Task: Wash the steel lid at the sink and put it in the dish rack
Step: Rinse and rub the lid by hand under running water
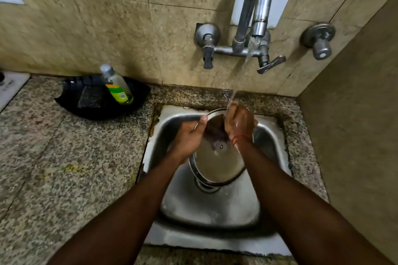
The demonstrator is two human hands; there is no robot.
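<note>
Steel lid [217, 162]: round, held tilted over the sink [206, 215], inner face toward the camera, small rivet at centre, near rim just above the drain [206, 187].

Left hand [189, 135]: at the lid's far-left rim, thumb and fingers pinching the edge; fingertips closed on the metal.

Right hand [239, 122]: at the lid's far-right part, directly under the water stream [239, 75], fingers curled together against the lid surface; exact grip hidden behind the knuckles, cannot tell whether rim pinched or merely pressed. Red thread [241, 138] around the wrist.

Tap [256, 6]: wall-mounted, curved chrome spout, running; two lever handles below, on the left and on the right. Separate round valve [318, 38] on the wall farther right.

Sink: small stainless basin set into the speckled granite counter [64, 157], wet, edges stained.

Black tray [103, 101]: on the counter, far left of the sink, against the tiled wall [97, 17]. Contents: clear bottle [117, 84] with green-yellow label and grey cap, leaning; dark scrub pad [91, 98] just beside it, to the left.

White object [9, 86]: partly visible at the far-left edge of the counter, not identifiable.
</note>
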